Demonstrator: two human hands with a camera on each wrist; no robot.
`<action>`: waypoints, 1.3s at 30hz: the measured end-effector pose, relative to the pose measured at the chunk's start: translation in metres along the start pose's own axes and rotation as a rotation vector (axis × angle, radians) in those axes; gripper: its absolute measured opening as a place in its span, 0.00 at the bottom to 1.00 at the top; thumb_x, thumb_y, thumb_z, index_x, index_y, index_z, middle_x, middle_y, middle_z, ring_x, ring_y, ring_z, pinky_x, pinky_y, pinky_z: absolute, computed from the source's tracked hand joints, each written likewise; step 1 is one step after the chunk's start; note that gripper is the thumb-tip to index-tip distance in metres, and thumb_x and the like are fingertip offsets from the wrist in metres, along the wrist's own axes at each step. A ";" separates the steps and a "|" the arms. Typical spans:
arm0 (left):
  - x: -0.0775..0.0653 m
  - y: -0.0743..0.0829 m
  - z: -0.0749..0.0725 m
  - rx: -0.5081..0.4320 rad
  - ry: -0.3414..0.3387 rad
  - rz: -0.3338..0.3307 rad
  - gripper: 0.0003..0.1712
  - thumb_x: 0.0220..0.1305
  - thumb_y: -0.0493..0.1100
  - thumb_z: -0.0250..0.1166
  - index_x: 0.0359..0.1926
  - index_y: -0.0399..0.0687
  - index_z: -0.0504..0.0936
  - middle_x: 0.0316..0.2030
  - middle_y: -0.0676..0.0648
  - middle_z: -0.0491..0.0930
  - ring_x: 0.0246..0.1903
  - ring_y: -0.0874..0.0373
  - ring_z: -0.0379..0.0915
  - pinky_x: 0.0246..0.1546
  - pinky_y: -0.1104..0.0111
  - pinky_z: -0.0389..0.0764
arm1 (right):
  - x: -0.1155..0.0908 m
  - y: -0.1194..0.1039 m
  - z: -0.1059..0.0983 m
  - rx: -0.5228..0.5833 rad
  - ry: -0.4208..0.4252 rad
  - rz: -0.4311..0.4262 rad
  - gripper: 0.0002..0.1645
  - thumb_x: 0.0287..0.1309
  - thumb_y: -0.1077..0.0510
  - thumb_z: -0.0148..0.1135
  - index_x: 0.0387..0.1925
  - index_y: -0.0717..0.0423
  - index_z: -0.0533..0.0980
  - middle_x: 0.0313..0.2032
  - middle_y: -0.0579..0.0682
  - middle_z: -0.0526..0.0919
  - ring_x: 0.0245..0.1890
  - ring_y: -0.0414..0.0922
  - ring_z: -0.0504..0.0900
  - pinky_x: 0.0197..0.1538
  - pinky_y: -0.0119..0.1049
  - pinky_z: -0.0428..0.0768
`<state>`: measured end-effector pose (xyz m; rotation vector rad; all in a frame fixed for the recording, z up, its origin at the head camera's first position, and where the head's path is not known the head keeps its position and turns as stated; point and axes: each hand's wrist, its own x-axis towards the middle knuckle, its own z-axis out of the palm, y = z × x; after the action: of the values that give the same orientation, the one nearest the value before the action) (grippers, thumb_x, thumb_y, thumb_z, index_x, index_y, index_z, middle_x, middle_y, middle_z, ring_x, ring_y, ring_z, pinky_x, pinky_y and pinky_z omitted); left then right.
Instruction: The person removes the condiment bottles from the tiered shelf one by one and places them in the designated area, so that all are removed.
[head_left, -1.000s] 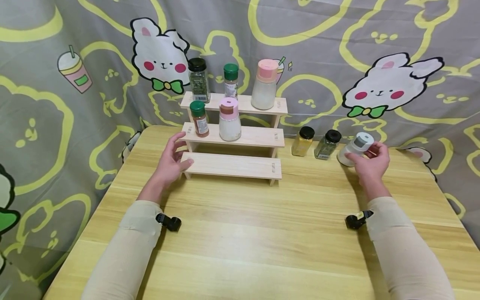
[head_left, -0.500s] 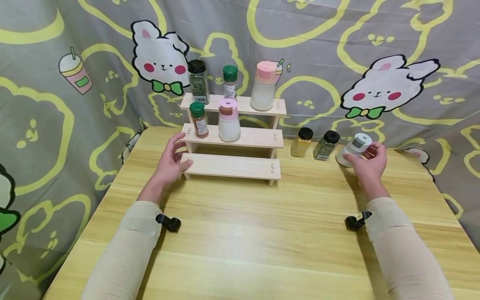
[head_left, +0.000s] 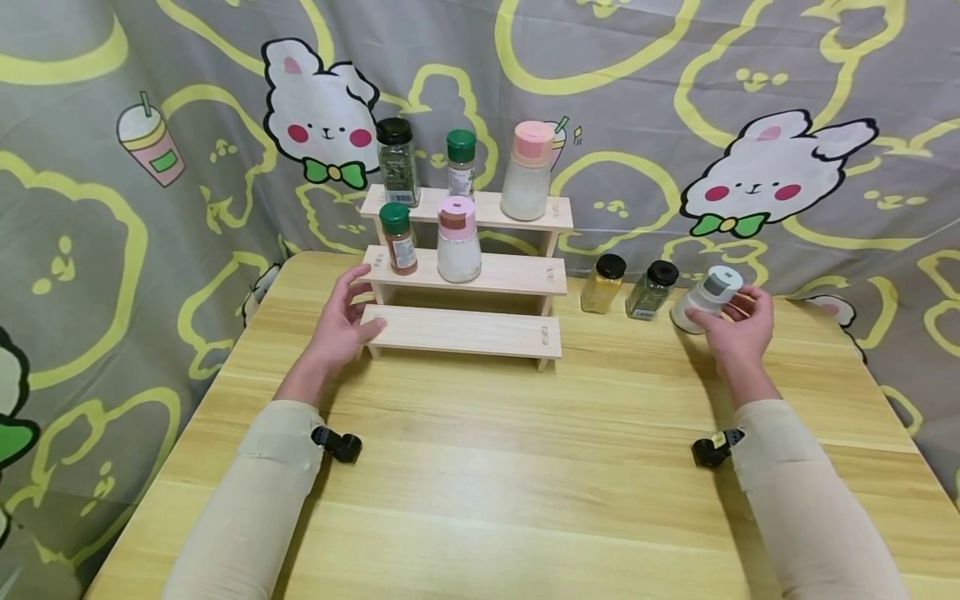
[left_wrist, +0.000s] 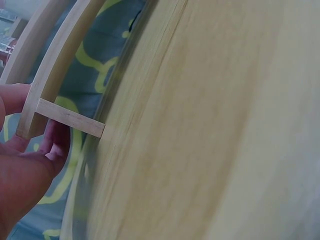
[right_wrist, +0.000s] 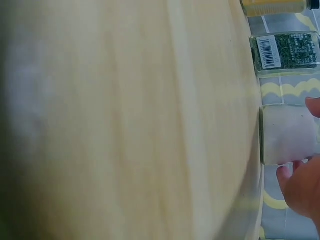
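My left hand (head_left: pixel 341 321) grips the left end of the lowest step of a three-tier wooden rack (head_left: pixel 465 331), thumb on top and fingers behind and below. In the left wrist view the fingers curl round the end of the wooden step (left_wrist: pixel 50 75). At the right my right hand (head_left: pixel 742 325) holds a glass shaker of white powder (head_left: pixel 693 310) with a pale grey cap, thumb on one side and fingers on the other. In the right wrist view the shaker's base (right_wrist: pixel 287 135) is right at the tabletop.
Left of the shaker stand a dark-lidded herb jar (head_left: pixel 651 292) and a yellow spice jar (head_left: pixel 602 286). On the middle tier are a green-capped jar (head_left: pixel 401 250) and a pink-capped shaker (head_left: pixel 459 254). The top tier bears a herb jar (head_left: pixel 398 171), another green-capped jar (head_left: pixel 461 167) and a pink-capped shaker (head_left: pixel 527 187).
Both hands keep their holds on the rack and the grey-capped shaker. The head view shifts slightly; otherwise nothing visibly moves.
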<state>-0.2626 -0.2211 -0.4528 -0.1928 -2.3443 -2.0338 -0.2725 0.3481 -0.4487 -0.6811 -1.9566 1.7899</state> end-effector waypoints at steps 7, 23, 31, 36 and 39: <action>0.001 -0.001 0.000 -0.010 -0.005 0.006 0.50 0.61 0.19 0.60 0.75 0.62 0.56 0.66 0.39 0.64 0.59 0.39 0.65 0.61 0.55 0.65 | -0.008 -0.002 -0.004 0.091 0.015 0.008 0.50 0.37 0.73 0.81 0.60 0.45 0.67 0.54 0.44 0.72 0.56 0.42 0.74 0.57 0.33 0.73; 0.002 -0.001 0.000 -0.023 -0.009 0.008 0.51 0.60 0.18 0.61 0.76 0.60 0.55 0.66 0.38 0.64 0.57 0.39 0.65 0.59 0.58 0.66 | -0.034 -0.014 -0.014 0.079 -0.004 -0.011 0.46 0.38 0.71 0.81 0.59 0.47 0.70 0.54 0.45 0.71 0.56 0.43 0.71 0.63 0.39 0.68; 0.000 0.000 -0.001 -0.015 -0.007 0.008 0.51 0.61 0.19 0.61 0.76 0.61 0.56 0.66 0.38 0.63 0.58 0.38 0.65 0.61 0.54 0.65 | -0.050 -0.014 -0.010 0.066 -0.031 -0.080 0.44 0.38 0.72 0.80 0.57 0.49 0.70 0.54 0.48 0.72 0.57 0.47 0.73 0.63 0.41 0.70; 0.001 0.000 -0.001 -0.009 0.001 0.006 0.50 0.60 0.19 0.61 0.75 0.63 0.57 0.67 0.38 0.64 0.58 0.39 0.65 0.62 0.55 0.64 | -0.060 -0.015 -0.004 0.093 -0.052 -0.105 0.43 0.37 0.74 0.80 0.56 0.51 0.71 0.54 0.50 0.72 0.57 0.48 0.74 0.61 0.40 0.72; 0.001 0.000 -0.001 -0.012 -0.001 0.004 0.50 0.60 0.19 0.61 0.75 0.62 0.57 0.66 0.38 0.64 0.58 0.39 0.65 0.61 0.55 0.64 | -0.066 -0.015 0.000 0.124 -0.064 -0.123 0.43 0.36 0.75 0.79 0.56 0.53 0.71 0.54 0.52 0.73 0.57 0.49 0.74 0.59 0.38 0.74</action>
<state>-0.2639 -0.2217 -0.4528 -0.1995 -2.3313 -2.0467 -0.2211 0.3078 -0.4312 -0.4588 -1.8662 1.8595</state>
